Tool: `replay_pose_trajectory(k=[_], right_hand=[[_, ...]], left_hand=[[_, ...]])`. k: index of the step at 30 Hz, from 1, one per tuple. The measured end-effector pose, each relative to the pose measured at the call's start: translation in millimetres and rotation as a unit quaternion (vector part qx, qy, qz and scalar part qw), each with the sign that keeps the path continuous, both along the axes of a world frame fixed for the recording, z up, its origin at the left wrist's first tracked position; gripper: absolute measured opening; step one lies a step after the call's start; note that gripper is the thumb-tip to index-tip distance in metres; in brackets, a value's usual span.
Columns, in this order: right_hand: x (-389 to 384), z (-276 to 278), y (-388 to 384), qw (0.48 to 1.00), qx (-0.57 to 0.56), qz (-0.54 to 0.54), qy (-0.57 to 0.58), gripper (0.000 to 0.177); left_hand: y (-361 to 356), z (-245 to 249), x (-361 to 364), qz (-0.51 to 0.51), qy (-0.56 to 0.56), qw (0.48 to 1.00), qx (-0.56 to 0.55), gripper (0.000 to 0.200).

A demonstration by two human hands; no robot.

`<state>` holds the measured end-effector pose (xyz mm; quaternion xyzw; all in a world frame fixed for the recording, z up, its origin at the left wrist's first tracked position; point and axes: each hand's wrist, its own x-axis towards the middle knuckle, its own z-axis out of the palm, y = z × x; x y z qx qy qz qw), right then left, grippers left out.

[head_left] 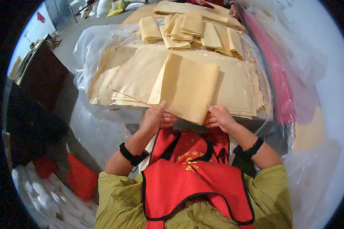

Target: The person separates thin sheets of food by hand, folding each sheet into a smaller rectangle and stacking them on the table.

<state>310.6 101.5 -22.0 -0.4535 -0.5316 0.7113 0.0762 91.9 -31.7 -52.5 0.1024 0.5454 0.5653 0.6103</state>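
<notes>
A folded pale-yellow sheet that looks like tofu skin (189, 86) lies over the near middle of a wide stack of flat sheets (133, 72). Its left layer stands slightly apart from the fold. My left hand (158, 117) pinches its near left corner, thumb on top and fingers curled below. At the near right corner, my right hand (220, 117) grips the same sheet between thumb and fingers. Beyond the stack sit several folded bundles (193, 24) of the same sheets, overlapping one another.
Clear plastic film (88, 45) hangs around the table edges. Along the right runs a pink plastic-covered strip (273, 72). Another person's hand (233, 11) shows at the far end, near more sheets. Sacks (104, 7) stand at the back left, and a dark cabinet (44, 72) is at the left.
</notes>
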Motion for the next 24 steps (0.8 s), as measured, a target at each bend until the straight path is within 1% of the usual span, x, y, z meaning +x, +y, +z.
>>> replay_pose_trajectory(k=[3, 5, 8, 9, 12, 13, 15, 16, 18, 19, 21, 24], right_hand=[[-11, -17, -2, 0.997, 0.034, -0.03, 0.067, 0.032], [-15, -21, 2, 0.992, 0.077, -0.034, 0.097, 0.028], [-9, -17, 7, 0.983, 0.047, -0.065, 0.163, 0.025], [-5, -2, 3, 0.988, 0.034, -0.065, 0.135, 0.024], [10, 9, 2, 0.985, -0.024, -0.115, 0.124, 0.025], [16, 6, 7, 0.985, -0.03, -0.097, 0.137, 0.026], [24, 0, 15, 0.985, -0.034, -0.099, 0.137, 0.027], [26, -4, 19, 0.985, -0.034, -0.099, 0.137, 0.027], [27, -15, 29, 0.984, 0.008, -0.105, 0.144, 0.028], [26, -18, 33, 0.983, 0.029, -0.107, 0.147, 0.028], [25, -16, 39, 0.981, 0.033, -0.112, 0.158, 0.028], [22, -14, 39, 0.978, 0.048, -0.116, 0.168, 0.025]], left_hand=[[-9, -15, 7, -0.088, 0.047, 0.995, -0.009, 0.046], [-10, -14, 7, -0.054, -0.006, 0.999, 0.0, 0.044], [-5, -11, 2, 0.007, -0.063, 0.997, 0.047, 0.042], [-4, -10, 1, 0.029, -0.079, 0.994, 0.067, 0.041], [-3, -7, 2, 0.135, -0.044, 0.981, 0.133, 0.038], [-2, -4, 4, 0.164, -0.036, 0.977, 0.132, 0.037], [0, 3, 10, 0.22, -0.019, 0.966, 0.131, 0.035], [3, 0, 12, 0.227, -0.005, 0.961, 0.158, 0.034], [9, -4, 14, 0.242, 0.023, 0.946, 0.214, 0.032], [9, 1, 15, 0.229, 0.038, 0.955, 0.184, 0.032], [9, 13, 14, 0.203, 0.069, 0.969, 0.123, 0.031], [21, 12, 19, 0.23, 0.072, 0.959, 0.15, 0.03]])
